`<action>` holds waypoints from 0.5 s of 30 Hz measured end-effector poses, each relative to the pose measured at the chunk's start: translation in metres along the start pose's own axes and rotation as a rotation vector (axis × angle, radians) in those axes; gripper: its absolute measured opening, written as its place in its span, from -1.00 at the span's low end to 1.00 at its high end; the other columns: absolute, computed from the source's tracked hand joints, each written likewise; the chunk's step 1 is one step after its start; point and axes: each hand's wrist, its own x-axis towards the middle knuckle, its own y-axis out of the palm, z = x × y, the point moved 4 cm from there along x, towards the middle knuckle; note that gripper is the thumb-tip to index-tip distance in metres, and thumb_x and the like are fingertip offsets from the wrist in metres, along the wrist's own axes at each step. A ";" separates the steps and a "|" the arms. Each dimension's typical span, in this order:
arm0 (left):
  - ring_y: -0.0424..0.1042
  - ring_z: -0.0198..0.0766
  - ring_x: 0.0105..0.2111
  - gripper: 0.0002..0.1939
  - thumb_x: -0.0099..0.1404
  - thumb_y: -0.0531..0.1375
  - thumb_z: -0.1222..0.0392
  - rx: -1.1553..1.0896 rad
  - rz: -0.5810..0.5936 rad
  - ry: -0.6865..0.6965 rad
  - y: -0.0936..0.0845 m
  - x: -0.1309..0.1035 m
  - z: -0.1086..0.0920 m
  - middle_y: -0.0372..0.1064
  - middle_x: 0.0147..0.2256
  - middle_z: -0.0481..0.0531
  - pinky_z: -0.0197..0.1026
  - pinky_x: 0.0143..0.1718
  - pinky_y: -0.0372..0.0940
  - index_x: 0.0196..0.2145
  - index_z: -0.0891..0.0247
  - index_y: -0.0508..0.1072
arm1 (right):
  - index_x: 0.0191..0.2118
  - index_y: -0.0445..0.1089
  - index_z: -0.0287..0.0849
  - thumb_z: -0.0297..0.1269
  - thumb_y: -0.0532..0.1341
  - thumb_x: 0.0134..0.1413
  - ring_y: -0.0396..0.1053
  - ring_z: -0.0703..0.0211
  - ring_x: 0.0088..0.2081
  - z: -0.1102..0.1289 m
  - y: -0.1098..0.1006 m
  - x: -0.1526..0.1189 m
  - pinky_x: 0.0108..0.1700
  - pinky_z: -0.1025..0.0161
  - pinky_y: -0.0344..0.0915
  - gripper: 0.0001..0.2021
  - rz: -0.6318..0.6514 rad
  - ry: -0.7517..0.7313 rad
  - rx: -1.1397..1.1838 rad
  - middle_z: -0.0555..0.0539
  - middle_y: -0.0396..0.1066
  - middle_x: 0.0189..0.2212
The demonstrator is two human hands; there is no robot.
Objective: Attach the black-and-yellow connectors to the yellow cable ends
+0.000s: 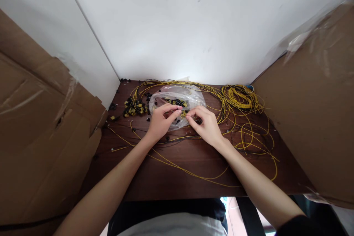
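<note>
My left hand (162, 121) is closed in a pinch, with a thin black wire (178, 107) showing between thumb and fingertips. Just to its right, my right hand (204, 122) is also pinched; whatever sits at its fingertips is too small to make out. The fingertips of both hands are close together but apart. Beneath them lies a clear plastic bag (193, 96) with small black and yellow connectors (177, 102) in it. Yellow and black wires run across the table under both wrists.
A pile of yellow and black connectors (135, 107) sits left of the bag. At the right back is a coiled bundle of yellow wires (240, 97), with loose loops in front. Cardboard walls (309, 103) flank the brown table (177, 177); a white panel (177, 25) stands behind.
</note>
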 end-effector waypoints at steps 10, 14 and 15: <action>0.41 -0.28 -0.33 -0.82 0.21 0.17 0.15 0.038 -0.089 0.037 -0.005 0.001 0.000 0.47 -0.33 0.04 -0.26 -0.35 0.29 -0.31 0.25 0.54 | -0.44 0.33 -0.15 -0.38 0.13 0.07 0.33 0.14 -0.33 0.001 0.002 0.000 -0.23 0.19 0.26 -0.90 0.034 -0.011 -0.015 -0.04 0.39 -0.44; 0.38 -0.35 -0.44 -0.82 0.21 0.16 0.15 0.007 -0.095 0.011 -0.006 0.000 0.000 0.45 -0.32 0.03 -0.31 -0.47 0.28 -0.31 0.25 0.53 | -0.45 0.32 -0.15 -0.38 0.12 0.07 0.32 0.15 -0.32 0.001 0.003 -0.001 -0.22 0.20 0.25 -0.89 0.064 -0.023 -0.016 -0.04 0.38 -0.44; 0.37 -0.37 -0.47 -0.83 0.21 0.16 0.15 -0.007 -0.102 0.003 -0.006 0.000 0.000 0.45 -0.32 0.02 -0.32 -0.49 0.28 -0.31 0.25 0.52 | -0.45 0.32 -0.15 -0.38 0.12 0.07 0.31 0.15 -0.32 0.001 0.004 -0.001 -0.21 0.20 0.25 -0.89 0.075 -0.026 -0.017 -0.04 0.38 -0.43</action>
